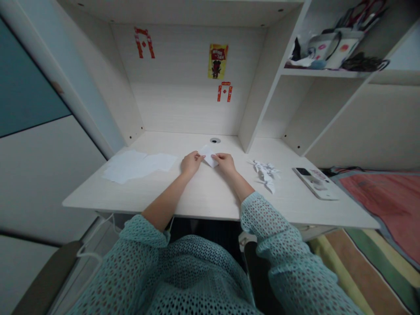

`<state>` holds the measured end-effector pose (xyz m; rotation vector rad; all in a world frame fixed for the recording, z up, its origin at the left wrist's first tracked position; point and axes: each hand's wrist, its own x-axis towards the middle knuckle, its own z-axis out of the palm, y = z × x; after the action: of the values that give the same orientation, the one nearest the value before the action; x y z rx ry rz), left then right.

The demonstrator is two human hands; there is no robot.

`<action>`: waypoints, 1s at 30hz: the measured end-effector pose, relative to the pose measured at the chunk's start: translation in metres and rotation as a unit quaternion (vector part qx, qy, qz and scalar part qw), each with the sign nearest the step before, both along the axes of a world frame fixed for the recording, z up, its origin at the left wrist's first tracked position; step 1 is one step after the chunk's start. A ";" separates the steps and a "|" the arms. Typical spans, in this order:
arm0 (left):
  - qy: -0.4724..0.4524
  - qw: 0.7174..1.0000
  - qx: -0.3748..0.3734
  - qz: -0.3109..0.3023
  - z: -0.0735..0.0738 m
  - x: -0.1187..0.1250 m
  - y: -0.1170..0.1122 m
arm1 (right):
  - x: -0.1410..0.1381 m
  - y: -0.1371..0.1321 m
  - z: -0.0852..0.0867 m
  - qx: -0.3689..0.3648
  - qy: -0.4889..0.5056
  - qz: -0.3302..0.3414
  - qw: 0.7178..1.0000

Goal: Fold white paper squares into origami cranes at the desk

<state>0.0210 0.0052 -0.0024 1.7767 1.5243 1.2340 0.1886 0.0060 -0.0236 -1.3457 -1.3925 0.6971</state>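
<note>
Between my two hands is a small white piece of paper, turned so that its corners point up and down, and it looks folded. My left hand pinches its left corner between thumb and fingers. On the other side, my right hand has the right edge between thumb and forefinger. Loose white sheets of paper lie overlapping to the left of my left hand. To the right of my right hand is a small heap of folded white paper pieces with pointed ends.
The white desk has a round cable hole near its back panel. A phone lies at the right. Cups with scissors and pens stand on the upper right shelf. A striped bed cover is beyond the desk's right edge.
</note>
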 end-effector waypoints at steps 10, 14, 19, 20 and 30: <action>-0.036 0.999 0.021 -0.010 0.003 0.000 0.001 | -0.006 -0.008 0.009 0.054 -0.094 -0.020 0.994; -0.044 0.999 0.026 -0.003 0.000 0.001 0.003 | -0.005 -0.008 0.008 0.046 -0.082 -0.036 0.995; -0.079 0.997 0.003 -0.002 -0.002 0.002 0.004 | -0.004 -0.010 0.012 0.059 -0.064 -0.072 0.994; -0.089 0.996 -0.003 -0.011 -0.001 0.004 0.003 | -0.003 -0.010 0.013 0.061 -0.058 -0.077 0.993; -0.083 0.991 -0.023 -0.106 0.011 0.016 -0.019 | -0.010 -0.016 0.013 0.086 -0.137 -0.073 0.984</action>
<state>0.0374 -0.0137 0.0084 1.7090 1.2276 1.1992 0.1784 -0.0100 -0.0110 -1.4274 -1.5137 0.2929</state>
